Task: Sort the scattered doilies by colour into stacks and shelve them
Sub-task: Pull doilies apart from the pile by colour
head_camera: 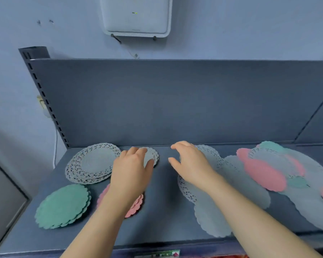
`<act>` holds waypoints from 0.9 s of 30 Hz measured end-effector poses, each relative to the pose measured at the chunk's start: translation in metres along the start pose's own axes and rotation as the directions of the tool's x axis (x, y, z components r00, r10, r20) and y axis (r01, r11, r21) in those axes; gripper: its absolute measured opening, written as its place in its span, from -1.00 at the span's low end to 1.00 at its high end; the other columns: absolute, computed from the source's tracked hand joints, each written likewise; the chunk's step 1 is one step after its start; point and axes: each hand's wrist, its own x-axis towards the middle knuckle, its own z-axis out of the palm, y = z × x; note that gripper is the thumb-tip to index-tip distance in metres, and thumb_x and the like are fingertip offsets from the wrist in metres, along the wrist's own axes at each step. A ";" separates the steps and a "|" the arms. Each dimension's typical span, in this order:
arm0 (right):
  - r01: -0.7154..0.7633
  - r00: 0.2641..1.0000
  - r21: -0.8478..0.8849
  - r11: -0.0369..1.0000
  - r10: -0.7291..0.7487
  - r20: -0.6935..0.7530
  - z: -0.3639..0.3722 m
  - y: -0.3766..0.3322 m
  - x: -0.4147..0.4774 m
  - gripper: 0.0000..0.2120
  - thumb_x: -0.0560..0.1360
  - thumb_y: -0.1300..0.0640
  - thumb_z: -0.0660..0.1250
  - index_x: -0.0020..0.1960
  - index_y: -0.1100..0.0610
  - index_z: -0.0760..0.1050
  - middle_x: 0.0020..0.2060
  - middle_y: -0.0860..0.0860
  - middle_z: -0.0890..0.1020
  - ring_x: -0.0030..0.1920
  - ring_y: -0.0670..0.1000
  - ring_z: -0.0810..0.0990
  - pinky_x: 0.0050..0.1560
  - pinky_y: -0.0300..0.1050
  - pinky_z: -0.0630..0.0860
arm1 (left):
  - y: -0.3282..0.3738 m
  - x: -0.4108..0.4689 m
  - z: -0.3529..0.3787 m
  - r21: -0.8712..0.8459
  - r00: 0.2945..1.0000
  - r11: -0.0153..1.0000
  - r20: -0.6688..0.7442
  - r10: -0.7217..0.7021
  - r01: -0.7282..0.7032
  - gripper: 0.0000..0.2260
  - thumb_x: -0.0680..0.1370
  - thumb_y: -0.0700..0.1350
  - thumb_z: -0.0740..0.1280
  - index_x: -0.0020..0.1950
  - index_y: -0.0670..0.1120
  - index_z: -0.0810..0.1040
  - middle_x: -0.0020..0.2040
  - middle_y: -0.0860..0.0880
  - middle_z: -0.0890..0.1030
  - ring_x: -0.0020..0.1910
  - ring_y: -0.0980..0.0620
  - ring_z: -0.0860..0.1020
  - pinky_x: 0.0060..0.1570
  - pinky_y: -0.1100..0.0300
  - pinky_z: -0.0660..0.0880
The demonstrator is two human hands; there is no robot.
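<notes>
On the grey shelf (162, 216), a stack of large lacy white doilies (93, 162) lies at the back left. A green stack (62, 206) sits in front of it. A pink stack (136, 204) lies partly under my left forearm. My left hand (131, 168) rests with straight fingers on a small white stack (152, 156). My right hand (189, 162) hovers open over the left edge of a spread of loose white doilies (211, 207). Mixed pink (263, 174), green (297, 182) and white doilies lie scattered at the right.
The shelf's dark back panel (175, 101) rises right behind the stacks. A slotted upright (45, 101) stands at the left. A white wall unit (136, 15) hangs above. The shelf's front edge carries a label strip (157, 254).
</notes>
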 end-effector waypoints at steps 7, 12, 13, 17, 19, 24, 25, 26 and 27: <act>-0.174 0.985 -0.048 0.984 0.174 0.007 -0.064 0.137 -0.072 -0.63 0.56 0.06 0.24 0.35 0.08 0.42 0.29 -0.03 0.49 0.30 0.02 0.44 0.26 -0.16 0.34 | 0.146 -0.003 0.072 -0.074 0.978 0.986 0.135 0.157 -0.148 -0.68 0.57 0.06 0.18 0.24 -0.04 0.50 0.16 0.01 0.56 0.12 -0.09 0.49 0.07 0.08 0.43; -0.276 0.961 -0.055 0.960 0.277 0.018 -0.097 0.227 -0.095 -0.61 0.55 0.09 0.26 0.38 0.08 0.40 0.32 -0.01 0.48 0.31 0.02 0.45 0.27 -0.17 0.34 | 0.223 0.010 0.129 -0.100 0.939 0.982 0.290 0.183 -0.160 -0.69 0.56 0.05 0.19 0.20 -0.06 0.52 0.17 -0.05 0.55 0.16 -0.11 0.47 0.11 0.09 0.44; -0.287 0.957 -0.046 0.957 0.288 0.025 -0.101 0.240 -0.098 -0.60 0.55 0.10 0.26 0.38 0.08 0.40 0.33 -0.01 0.48 0.32 0.01 0.44 0.26 -0.19 0.32 | 0.234 0.012 0.139 -0.102 0.931 0.982 0.317 0.182 -0.157 -0.69 0.56 0.07 0.21 0.19 -0.07 0.53 0.16 -0.05 0.54 0.16 -0.12 0.47 0.11 0.09 0.44; -0.307 0.951 -0.013 0.952 0.307 0.040 -0.109 0.281 -0.103 -0.62 0.56 0.11 0.26 0.37 0.09 0.40 0.34 -0.04 0.47 0.38 -0.02 0.38 0.31 -0.16 0.31 | 0.264 0.018 0.170 -0.073 0.895 0.992 0.430 0.121 -0.099 -0.56 0.47 0.20 0.30 0.20 -0.07 0.50 0.17 -0.06 0.48 0.19 -0.11 0.42 0.15 0.08 0.40; -0.301 0.953 0.019 0.953 0.300 0.050 -0.110 0.294 -0.103 -0.62 0.56 0.12 0.27 0.37 0.08 0.41 0.34 -0.05 0.48 0.35 -0.03 0.42 0.33 -0.15 0.33 | 0.272 0.021 0.176 0.005 0.881 0.998 0.471 0.054 -0.064 -0.45 0.43 0.26 0.32 0.29 -0.05 0.44 0.23 -0.07 0.43 0.22 -0.11 0.38 0.20 0.06 0.38; -0.259 0.964 0.067 0.964 0.254 0.077 -0.108 0.311 -0.097 -0.63 0.56 0.15 0.25 0.37 0.08 0.41 0.32 -0.03 0.49 0.44 -0.05 0.30 0.38 -0.17 0.24 | 0.279 0.029 0.177 0.050 0.866 0.997 0.494 -0.081 0.065 -0.34 0.35 0.26 0.42 0.30 -0.09 0.39 0.25 -0.10 0.41 0.26 -0.12 0.36 0.28 0.05 0.35; -0.251 0.966 0.079 0.965 0.244 0.082 -0.107 0.313 -0.095 -0.63 0.57 0.15 0.25 0.37 0.08 0.41 0.32 -0.03 0.50 0.44 -0.04 0.28 0.38 -0.17 0.23 | 0.280 0.028 0.177 0.041 0.871 0.996 0.483 -0.091 0.081 -0.36 0.34 0.25 0.43 0.28 -0.09 0.40 0.23 -0.08 0.42 0.24 -0.12 0.37 0.27 0.05 0.35; -0.244 0.967 0.090 0.966 0.236 0.090 -0.106 0.314 -0.093 -0.63 0.57 0.15 0.25 0.37 0.09 0.41 0.31 -0.02 0.50 0.44 -0.04 0.28 0.38 -0.18 0.22 | 0.281 0.026 0.176 0.028 0.881 0.995 0.464 -0.094 0.091 -0.39 0.33 0.23 0.45 0.23 -0.08 0.42 0.19 -0.06 0.44 0.21 -0.11 0.38 0.24 0.06 0.36; -0.237 0.969 0.100 0.966 0.228 0.098 -0.106 0.314 -0.092 -0.63 0.57 0.16 0.25 0.37 0.09 0.41 0.31 -0.02 0.50 0.43 -0.04 0.30 0.37 -0.20 0.22 | 0.282 0.024 0.176 0.007 0.892 0.995 0.442 -0.095 0.102 -0.45 0.32 0.20 0.47 0.17 -0.07 0.44 0.13 -0.04 0.47 0.16 -0.10 0.40 0.18 0.08 0.38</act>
